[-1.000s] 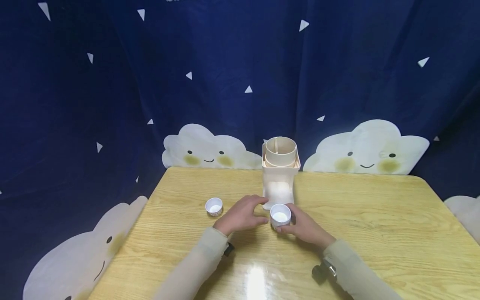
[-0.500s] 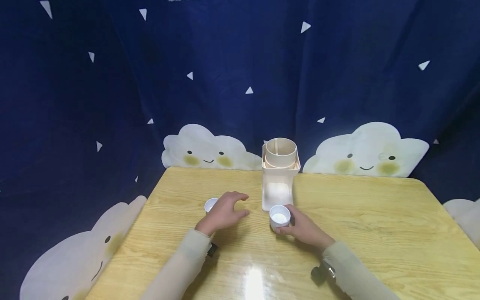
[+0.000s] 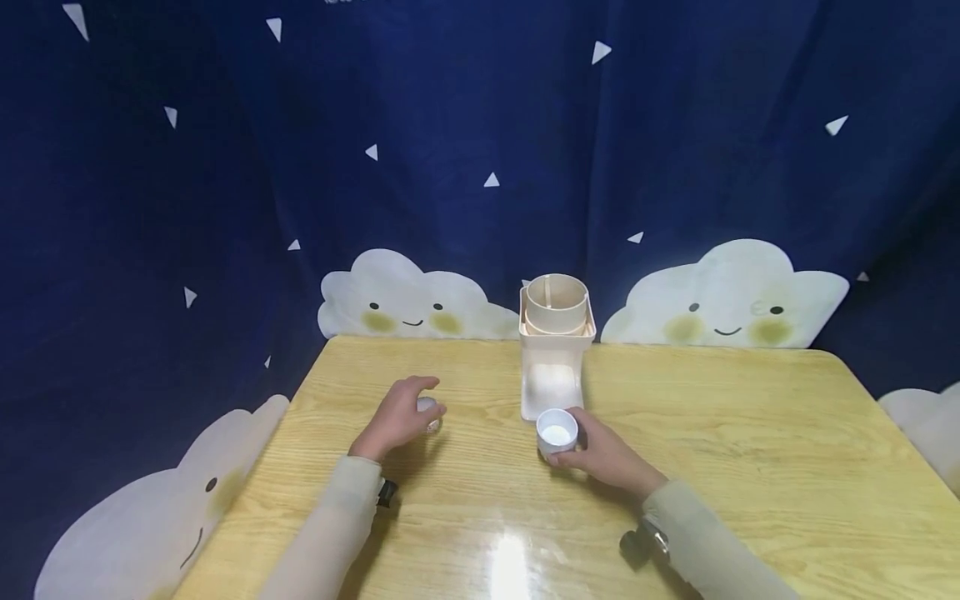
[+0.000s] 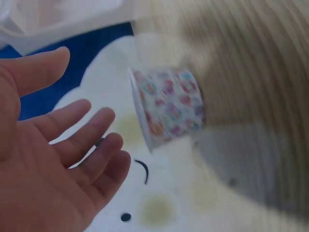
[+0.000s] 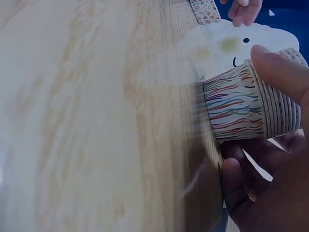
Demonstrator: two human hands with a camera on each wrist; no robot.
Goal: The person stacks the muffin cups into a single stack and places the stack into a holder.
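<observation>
In the head view my right hand (image 3: 606, 457) grips a stack of nested paper cups (image 3: 557, 435) with the opening up. The right wrist view shows coloured wavy stripes on the stack (image 5: 236, 105) and several rims layered together, with thumb and fingers round it. On the left, my left hand (image 3: 395, 419) is beside a small white paper cup (image 3: 432, 425), partly hiding it. A colourful print covers this paper cup (image 4: 169, 107) in the left wrist view, where the left hand (image 4: 58, 140) has its fingers spread, apart from the cup.
A beige cup dispenser (image 3: 552, 362) with a round tube on top stands at the table's back edge, just behind the cup stack. The wooden table (image 3: 720, 442) stretches to both sides. A dark blue curtain (image 3: 450, 100) with clouds hangs behind it.
My left hand has moved left, away from the cup stack, to the printed paper cup. The right hand stays in place with the stack in its grip.
</observation>
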